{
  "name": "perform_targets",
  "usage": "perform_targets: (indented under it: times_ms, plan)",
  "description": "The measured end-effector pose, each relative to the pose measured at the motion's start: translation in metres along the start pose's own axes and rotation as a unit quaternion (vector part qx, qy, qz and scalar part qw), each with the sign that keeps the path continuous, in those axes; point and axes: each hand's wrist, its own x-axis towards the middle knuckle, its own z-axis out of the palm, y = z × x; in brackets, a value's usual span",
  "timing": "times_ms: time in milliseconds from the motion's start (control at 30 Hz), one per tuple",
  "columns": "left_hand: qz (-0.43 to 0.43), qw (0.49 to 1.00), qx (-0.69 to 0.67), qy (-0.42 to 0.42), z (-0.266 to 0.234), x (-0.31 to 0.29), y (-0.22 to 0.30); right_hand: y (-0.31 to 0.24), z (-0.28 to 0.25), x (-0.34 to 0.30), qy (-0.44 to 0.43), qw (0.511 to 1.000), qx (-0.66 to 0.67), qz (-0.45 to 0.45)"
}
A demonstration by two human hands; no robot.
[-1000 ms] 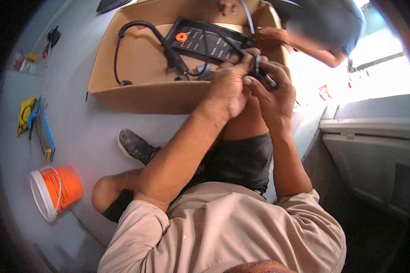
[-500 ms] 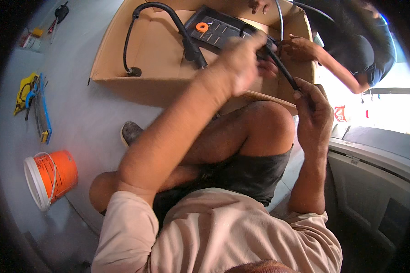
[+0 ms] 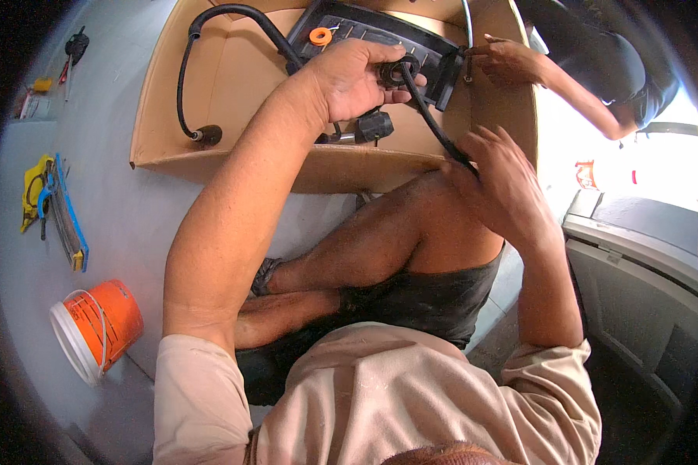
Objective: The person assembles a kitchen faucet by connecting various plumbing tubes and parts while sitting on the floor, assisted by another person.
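My left hand [image 3: 357,81], palm turned up over the open cardboard box, holds a black ring-shaped piece [image 3: 398,71] between thumb and fingers. A black tube [image 3: 430,120] runs from that ring down to my right hand [image 3: 508,186], which grips it by my raised knee; its fingertips are partly hidden. Below my left hand lies a dark cylindrical fitting [image 3: 375,124] with a metal part. A black tray [image 3: 442,77] rests in the box, with an orange ring-shaped roll [image 3: 320,36] and several thin pieces on it. A thicker black hose [image 3: 244,11] arches at the box's left.
The cardboard box [image 3: 302,170] stands in front of my crossed legs. A co-worker's hand [image 3: 508,60] reaches in at its right side, near a thin grey tube [image 3: 468,31]. An orange bucket [image 3: 108,318] and a blue-framed saw [image 3: 70,213] are on the floor to the left.
My left hand has moved left and turned palm up, bringing the black ring into view. My right hand has come lower and slightly left along the tube. The view has shifted a little.
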Motion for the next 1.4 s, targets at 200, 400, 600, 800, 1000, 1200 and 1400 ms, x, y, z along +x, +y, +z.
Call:
perform_targets:
  times_ms: [200,400,600,800,1000,1200,1400]
  plan:
    - [-0.031,0.995,0.094,-0.020,-0.014,-0.001,0.007,-0.010,0.030,0.074,0.050,0.984,0.171,-0.028]
    - [-0.040,0.886,0.438,0.148,-0.037,-0.030,0.020,0.003,0.026,0.117,0.057,0.986,0.156,-0.011]
    - [-0.137,0.782,0.604,-0.071,-0.091,-0.058,0.005,-0.004,0.009,0.098,0.048,0.943,0.316,0.096]
    - [-0.019,0.842,0.533,-0.087,-0.071,-0.041,-0.008,0.014,0.015,0.093,0.021,0.912,0.388,0.128]
    - [0.090,0.850,0.519,-0.012,-0.034,-0.015,-0.017,0.043,0.020,0.104,0.077,0.932,0.348,0.070]
    - [0.109,0.877,0.460,0.085,-0.031,-0.007,-0.026,0.048,0.002,0.104,-0.008,0.916,0.399,0.040]
    - [0.133,0.817,0.548,0.121,-0.006,0.007,-0.034,0.028,0.001,0.101,-0.011,0.912,0.393,0.120]
